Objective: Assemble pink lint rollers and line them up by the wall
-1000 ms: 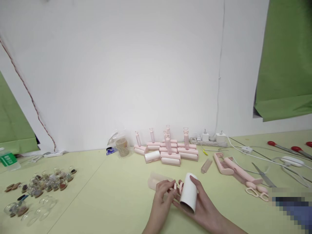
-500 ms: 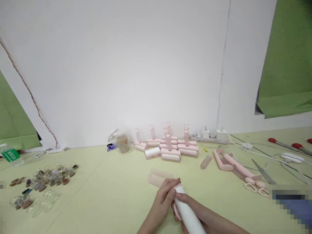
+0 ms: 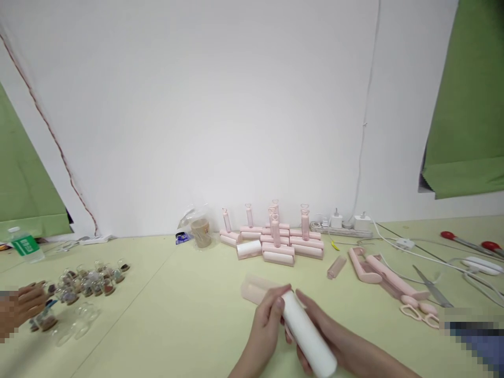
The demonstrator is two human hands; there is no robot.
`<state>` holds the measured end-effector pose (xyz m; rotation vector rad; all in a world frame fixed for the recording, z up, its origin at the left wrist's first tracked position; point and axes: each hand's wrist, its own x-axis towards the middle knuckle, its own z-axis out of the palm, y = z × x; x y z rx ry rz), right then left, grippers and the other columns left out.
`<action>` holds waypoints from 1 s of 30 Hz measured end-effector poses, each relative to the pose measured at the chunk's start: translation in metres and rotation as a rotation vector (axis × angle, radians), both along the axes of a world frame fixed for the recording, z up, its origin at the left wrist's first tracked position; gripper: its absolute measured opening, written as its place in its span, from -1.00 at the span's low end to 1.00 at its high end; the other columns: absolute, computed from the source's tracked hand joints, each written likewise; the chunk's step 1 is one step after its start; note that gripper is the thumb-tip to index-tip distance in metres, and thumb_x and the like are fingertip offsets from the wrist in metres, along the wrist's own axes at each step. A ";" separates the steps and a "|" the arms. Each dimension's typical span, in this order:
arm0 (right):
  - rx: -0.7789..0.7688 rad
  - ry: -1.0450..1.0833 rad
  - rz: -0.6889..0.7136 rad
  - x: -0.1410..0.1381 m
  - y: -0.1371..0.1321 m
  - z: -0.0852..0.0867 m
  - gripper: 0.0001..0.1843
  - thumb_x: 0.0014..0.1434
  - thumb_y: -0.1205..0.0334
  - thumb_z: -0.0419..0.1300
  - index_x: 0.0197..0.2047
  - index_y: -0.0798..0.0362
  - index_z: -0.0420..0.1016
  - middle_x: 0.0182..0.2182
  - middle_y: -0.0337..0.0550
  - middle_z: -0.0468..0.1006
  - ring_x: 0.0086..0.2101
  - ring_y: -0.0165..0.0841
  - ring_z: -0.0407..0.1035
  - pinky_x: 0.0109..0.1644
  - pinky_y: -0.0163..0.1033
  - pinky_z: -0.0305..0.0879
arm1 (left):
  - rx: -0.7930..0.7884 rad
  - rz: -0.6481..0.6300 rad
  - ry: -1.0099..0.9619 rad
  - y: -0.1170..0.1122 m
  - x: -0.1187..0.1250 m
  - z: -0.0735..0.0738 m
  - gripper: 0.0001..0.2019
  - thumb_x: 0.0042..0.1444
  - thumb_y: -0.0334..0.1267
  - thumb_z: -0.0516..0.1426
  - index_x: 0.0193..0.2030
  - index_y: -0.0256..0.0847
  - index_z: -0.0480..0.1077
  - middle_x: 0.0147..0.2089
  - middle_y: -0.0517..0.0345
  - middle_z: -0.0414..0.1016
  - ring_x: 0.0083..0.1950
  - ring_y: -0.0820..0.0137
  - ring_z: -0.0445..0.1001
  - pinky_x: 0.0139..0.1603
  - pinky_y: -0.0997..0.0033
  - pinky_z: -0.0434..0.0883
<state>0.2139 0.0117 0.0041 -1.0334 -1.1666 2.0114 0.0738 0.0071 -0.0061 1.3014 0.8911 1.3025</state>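
Low in the middle of the view, a white lint-roller roll (image 3: 310, 338) slants between my two hands. My left hand (image 3: 268, 321) is closed around its upper end. From the right side my right hand (image 3: 328, 332) grips it, with fingertips showing beneath and the thumb along the upper right side. Part of a pink piece seems to show under the roll, mostly hidden by the fingers. Just behind my left hand a translucent pink cover (image 3: 252, 287) lies on the table, partly covered by that hand.
Pink lint rollers (image 3: 278, 254) stand grouped by the wall. Pink roller parts (image 3: 397, 278), scissors (image 3: 433, 287) and cables lie right. Small glass domes (image 3: 90, 281) sit left, where another person's hand (image 3: 23, 304) reaches in. A bagged cup (image 3: 201, 233) stands at the back.
The roll's near end has come up into view, and my right thumb has shifted off its top toward the right side. Another person's hand has appeared at the left.
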 end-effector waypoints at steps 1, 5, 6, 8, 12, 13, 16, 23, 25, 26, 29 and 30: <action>0.099 0.022 -0.069 0.005 0.006 0.007 -0.48 0.11 -0.18 -0.10 -0.37 0.11 0.40 -0.47 -0.15 0.48 -0.57 -0.37 0.40 -0.50 -0.28 0.35 | -0.030 0.075 -0.127 0.005 0.003 0.004 -0.65 0.09 -0.08 0.03 -0.09 -0.25 0.40 -0.14 0.00 0.44 -0.15 0.30 0.39 -0.21 0.43 0.38; 0.623 -0.049 -0.424 0.024 0.023 0.031 -0.61 0.19 -0.01 -0.09 -0.03 0.01 0.31 -0.01 -0.10 0.37 -0.07 -0.26 0.31 0.05 -0.17 0.18 | -0.232 0.252 -0.701 0.028 0.017 0.017 -0.74 0.14 -0.22 0.01 -0.14 -0.38 0.36 -0.24 -0.07 0.48 -0.17 0.32 0.44 -0.19 0.37 0.43; 0.773 -0.111 -0.457 0.026 0.024 0.033 -0.60 0.21 0.02 -0.12 0.05 -0.03 0.24 0.06 -0.11 0.30 0.01 -0.26 0.24 0.12 -0.14 0.10 | -0.299 0.254 -0.795 0.032 0.021 0.019 -0.77 0.14 -0.27 0.01 -0.18 -0.41 0.35 -0.26 -0.10 0.49 -0.18 0.31 0.46 -0.19 0.37 0.45; 1.122 -0.283 -0.446 0.025 0.024 0.032 -0.59 0.25 0.11 -0.14 0.15 -0.08 0.12 0.13 -0.13 0.21 0.10 -0.26 0.11 0.16 -0.10 0.05 | -0.404 0.235 -0.920 0.034 0.027 0.018 -0.81 0.14 -0.34 0.01 -0.26 -0.46 0.36 -0.32 -0.15 0.49 -0.21 0.31 0.48 -0.21 0.41 0.46; 1.620 -0.623 -0.307 0.015 0.021 0.012 -0.54 0.25 0.33 -0.15 0.20 -0.12 0.06 0.19 -0.23 0.12 0.18 -0.26 -0.09 0.16 -0.14 0.07 | -0.438 0.123 -1.025 0.026 0.033 0.007 -0.85 0.12 -0.42 0.01 -0.33 -0.45 0.37 -0.34 -0.14 0.50 -0.25 0.34 0.50 -0.21 0.44 0.47; 1.680 -0.685 -0.303 0.012 0.021 0.008 -0.53 0.24 0.36 -0.16 0.21 -0.11 0.04 0.20 -0.24 0.09 0.19 -0.26 -0.13 0.16 -0.14 0.07 | -0.439 0.115 -1.032 0.023 0.033 0.004 -0.86 0.12 -0.43 0.01 -0.33 -0.43 0.38 -0.34 -0.12 0.50 -0.25 0.34 0.50 -0.22 0.44 0.48; 1.776 -0.829 -0.315 0.006 0.020 0.000 -0.50 0.23 0.39 -0.18 0.24 -0.02 -0.04 0.23 -0.21 0.01 0.20 -0.23 -0.20 0.16 -0.11 0.06 | -0.479 0.124 -1.024 0.020 0.030 -0.003 -0.86 0.10 -0.45 0.02 -0.36 -0.41 0.39 -0.37 -0.07 0.50 -0.31 0.36 0.50 -0.30 0.47 0.49; 2.082 -1.000 -0.356 0.004 0.017 0.004 -0.45 0.17 0.51 -0.10 0.23 0.11 0.00 0.17 -0.02 0.16 0.17 -0.21 -0.09 0.10 -0.09 0.16 | -0.496 0.089 -1.024 0.020 0.028 -0.007 -0.87 0.10 -0.45 0.03 -0.36 -0.35 0.40 -0.37 0.01 0.51 -0.32 0.41 0.50 -0.35 0.53 0.46; 2.125 -1.001 -0.365 0.007 0.016 0.008 -0.48 0.16 0.53 -0.09 0.20 0.11 0.09 0.12 0.01 0.24 0.16 -0.21 -0.05 0.08 -0.10 0.18 | -0.482 -0.001 -1.025 0.017 0.027 -0.003 -0.85 0.12 -0.41 0.01 -0.32 -0.35 0.41 -0.26 -0.04 0.50 -0.22 0.39 0.49 -0.26 0.50 0.45; 2.144 -0.999 -0.338 0.008 0.015 0.011 -0.51 0.17 0.50 -0.09 0.18 0.12 0.13 0.10 0.02 0.27 0.15 -0.21 -0.02 0.07 -0.12 0.19 | -0.483 -0.055 -1.031 0.016 0.025 -0.001 -0.83 0.14 -0.37 0.00 -0.30 -0.35 0.41 -0.22 -0.05 0.50 -0.20 0.38 0.48 -0.22 0.49 0.44; 2.193 -1.025 -0.143 0.009 0.005 0.018 -0.54 0.21 0.40 -0.06 0.18 0.10 0.12 0.07 -0.03 0.33 0.11 -0.21 0.08 0.09 -0.11 0.17 | -0.593 -0.208 -1.043 0.015 0.018 0.004 -0.76 0.14 -0.21 0.00 -0.26 -0.33 0.40 -0.22 -0.04 0.49 -0.21 0.34 0.48 -0.23 0.44 0.43; 2.191 -1.032 -0.046 0.009 0.000 0.020 -0.53 0.21 0.40 -0.05 0.20 0.11 0.09 0.08 -0.06 0.32 0.10 -0.23 0.10 0.11 -0.12 0.14 | -0.668 -0.255 -1.035 0.015 0.016 0.004 -0.71 0.11 -0.13 0.03 -0.27 -0.35 0.39 -0.27 -0.05 0.49 -0.25 0.33 0.49 -0.25 0.43 0.44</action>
